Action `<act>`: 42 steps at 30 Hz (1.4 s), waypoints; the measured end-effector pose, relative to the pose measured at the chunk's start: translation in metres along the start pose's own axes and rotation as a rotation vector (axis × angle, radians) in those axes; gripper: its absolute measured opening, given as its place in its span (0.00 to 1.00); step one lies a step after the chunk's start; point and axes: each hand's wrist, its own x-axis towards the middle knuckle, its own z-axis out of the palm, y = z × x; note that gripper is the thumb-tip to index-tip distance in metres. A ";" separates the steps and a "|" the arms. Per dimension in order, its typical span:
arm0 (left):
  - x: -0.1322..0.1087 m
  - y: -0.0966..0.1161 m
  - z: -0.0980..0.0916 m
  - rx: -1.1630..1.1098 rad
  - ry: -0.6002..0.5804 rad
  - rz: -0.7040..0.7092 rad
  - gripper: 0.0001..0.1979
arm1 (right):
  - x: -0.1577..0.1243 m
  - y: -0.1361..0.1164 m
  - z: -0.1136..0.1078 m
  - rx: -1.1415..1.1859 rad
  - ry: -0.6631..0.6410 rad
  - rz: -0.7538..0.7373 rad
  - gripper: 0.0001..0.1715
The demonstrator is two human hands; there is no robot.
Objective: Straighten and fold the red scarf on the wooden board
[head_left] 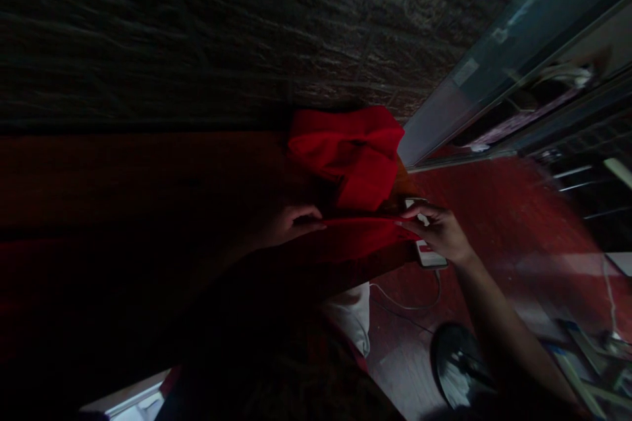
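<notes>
One wall (197, 33) of rough, block-patterned stone stood along the far side, dimly lit.

One red floor (494, 210) ran off to the right.

One worktop (148, 168), wooden and mostly in shadow, lay along the foot of the wall.

One folded red heap (370, 177) of fabric sat loosely looped beside the wall, near the right end of the worktop.

One length of red cloth (360, 237) lay on the near side of that heap, its far edge drawn nearly straight between two hands. Whether it joined the heap, I could not tell from where I stood. Step in hand, by my judgement: holding that edge out straight and evening it. The next move seemed to call for equal tension at both ends, with the fabric kept flat and free of twists.

Two hands, both bare, both in use. Left hand (296, 223): thumb and forefinger nearly together at the left end of the edge, apparently pinching it; its other fingers were lost in the gloom. Right hand (444, 230): thumb and forefinger pinched the right end of the same edge.

One pale phone-like device (432, 255) lay below the right hand, partly hidden by it; whether they touched was unclear.

One thin cable (405, 307) curved below the device, over the floor.
</notes>
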 end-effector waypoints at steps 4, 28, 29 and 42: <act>-0.001 0.007 -0.003 0.165 0.141 0.182 0.09 | -0.005 0.007 0.001 -0.027 0.062 -0.168 0.04; -0.004 0.001 0.006 0.114 0.109 0.010 0.16 | 0.009 -0.001 0.012 0.008 -0.031 -0.006 0.16; -0.003 0.002 0.006 0.094 0.097 -0.009 0.17 | 0.011 -0.004 0.014 0.027 -0.049 -0.001 0.17; 0.014 -0.008 -0.030 -0.372 -0.336 -0.438 0.16 | 0.026 -0.018 0.002 0.022 -0.202 0.029 0.17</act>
